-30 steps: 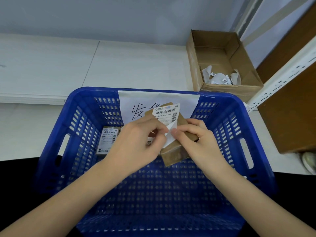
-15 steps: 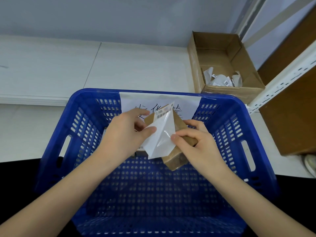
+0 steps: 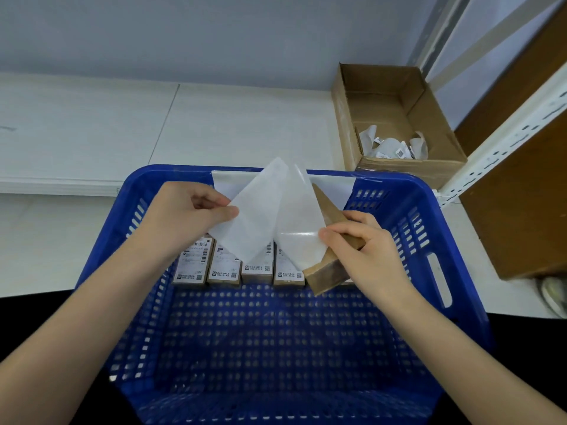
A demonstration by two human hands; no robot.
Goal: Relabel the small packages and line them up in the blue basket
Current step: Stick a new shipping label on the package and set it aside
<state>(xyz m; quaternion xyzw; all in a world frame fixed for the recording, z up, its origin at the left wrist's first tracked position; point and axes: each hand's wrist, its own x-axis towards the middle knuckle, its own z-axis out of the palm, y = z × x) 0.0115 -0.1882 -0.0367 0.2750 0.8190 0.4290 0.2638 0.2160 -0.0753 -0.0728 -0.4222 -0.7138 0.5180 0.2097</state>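
Note:
Over the blue basket (image 3: 429, 216) I hold a small brown package (image 3: 328, 271), tilted on edge. My right hand (image 3: 365, 250) grips it and pinches a glossy white sheet (image 3: 302, 222) against its face. A matte white sheet (image 3: 251, 216) is pinched at its corner by my left hand (image 3: 184, 216) and held out to the left. The two sheets meet at their top edges and spread apart below. Several labelled packages (image 3: 224, 266) stand side by side along the basket's far wall, partly hidden behind the sheets.
A white paper sign (image 3: 334, 188) hangs on the basket's far rim. At the back right an open cardboard box (image 3: 399, 96) holds crumpled label scraps (image 3: 389, 145). A white slotted shelf upright (image 3: 506, 127) and a brown board (image 3: 521, 194) stand at the right.
My left hand has pulled the white sheet away from the package, up and to the left. The sheets now fan wide open, and the row of packages behind my hands shows.

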